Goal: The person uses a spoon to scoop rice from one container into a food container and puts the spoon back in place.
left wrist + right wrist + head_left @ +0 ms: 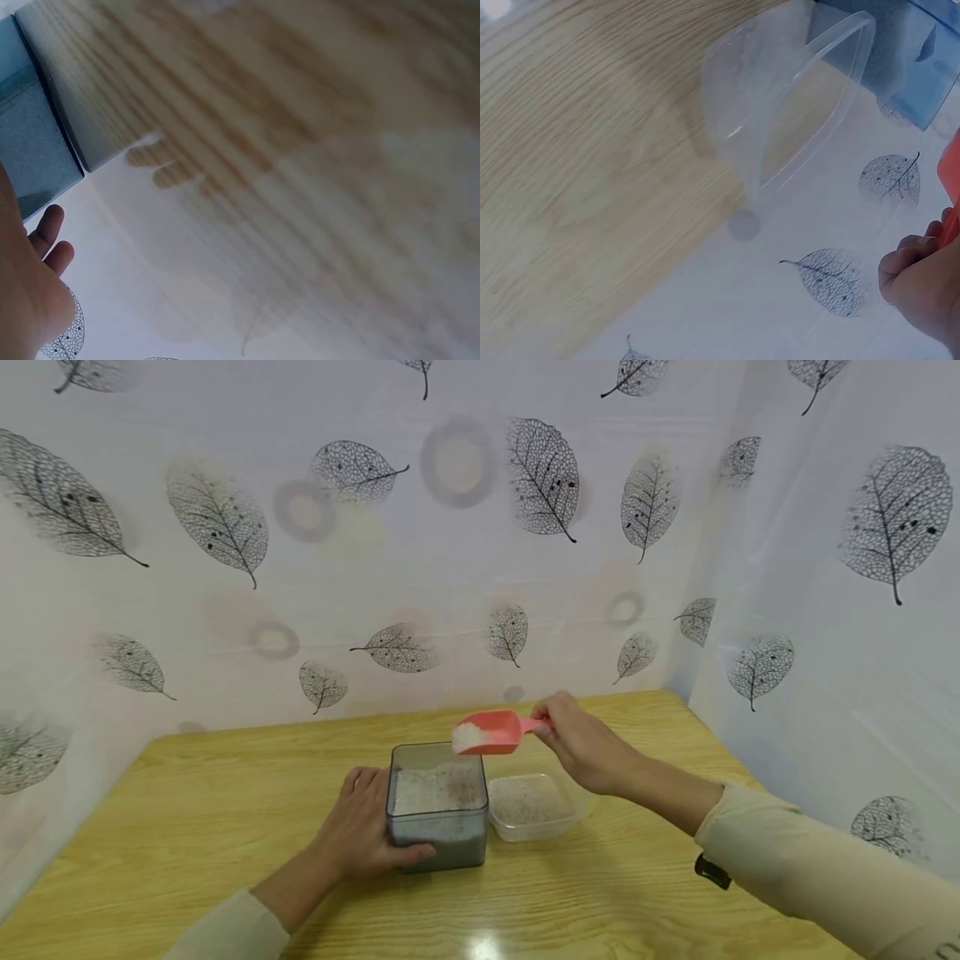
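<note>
My right hand (588,743) holds a pink scoop (504,731) by its handle, above the back right edge of a square grey translucent container (438,843). White, rice-like grains (471,737) lie toward the scoop's front lip. More pale grains (431,789) are inside the grey container. My left hand (367,827) grips that container at its left side, thumb along the front face and fingers toward the back; in the left wrist view most of its grip is out of sight. Right of it sits a low clear plastic container (532,832) with grains inside.
Both containers stand side by side on a wood-grain table (225,810). A pale sheet printed with leaves (465,552) hangs behind the table and along its right side. A dark band (712,871) shows by the right sleeve.
</note>
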Tool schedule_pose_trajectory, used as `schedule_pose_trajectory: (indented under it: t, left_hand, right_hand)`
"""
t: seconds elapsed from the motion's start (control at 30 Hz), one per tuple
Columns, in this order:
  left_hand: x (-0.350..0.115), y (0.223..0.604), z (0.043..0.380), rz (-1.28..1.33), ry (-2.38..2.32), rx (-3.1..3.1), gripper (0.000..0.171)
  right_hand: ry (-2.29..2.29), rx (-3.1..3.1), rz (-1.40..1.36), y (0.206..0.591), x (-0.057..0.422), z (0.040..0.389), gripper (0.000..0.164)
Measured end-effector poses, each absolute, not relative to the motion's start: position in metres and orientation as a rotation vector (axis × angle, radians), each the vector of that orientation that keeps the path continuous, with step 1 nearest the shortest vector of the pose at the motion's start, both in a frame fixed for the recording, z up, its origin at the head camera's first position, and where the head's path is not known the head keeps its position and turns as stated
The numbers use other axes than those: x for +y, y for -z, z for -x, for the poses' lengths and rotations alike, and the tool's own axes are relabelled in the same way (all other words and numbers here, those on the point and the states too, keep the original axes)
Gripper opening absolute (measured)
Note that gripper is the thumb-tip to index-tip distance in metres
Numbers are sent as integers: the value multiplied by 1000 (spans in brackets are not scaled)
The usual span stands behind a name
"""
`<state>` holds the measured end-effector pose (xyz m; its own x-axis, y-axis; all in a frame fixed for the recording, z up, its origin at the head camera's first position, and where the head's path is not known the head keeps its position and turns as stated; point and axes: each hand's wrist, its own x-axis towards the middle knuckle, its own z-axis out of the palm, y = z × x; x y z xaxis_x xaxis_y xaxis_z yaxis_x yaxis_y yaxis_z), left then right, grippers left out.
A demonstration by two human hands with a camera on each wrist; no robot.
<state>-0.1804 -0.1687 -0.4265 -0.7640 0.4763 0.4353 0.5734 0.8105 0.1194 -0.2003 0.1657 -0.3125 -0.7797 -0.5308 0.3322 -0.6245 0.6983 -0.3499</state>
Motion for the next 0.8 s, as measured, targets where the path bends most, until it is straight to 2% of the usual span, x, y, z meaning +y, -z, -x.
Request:
schedule_pose_trajectory:
  t: [0.27, 0.8]
  left_hand:
    - [-169, 428, 182, 786, 351, -2607, 104]
    - [-168, 427, 181, 783, 354, -2605, 103]
  right_hand:
    - [-654, -2762, -874, 319, 199, 200, 8]
    - [-477, -2752, -985, 335, 255, 195, 7]
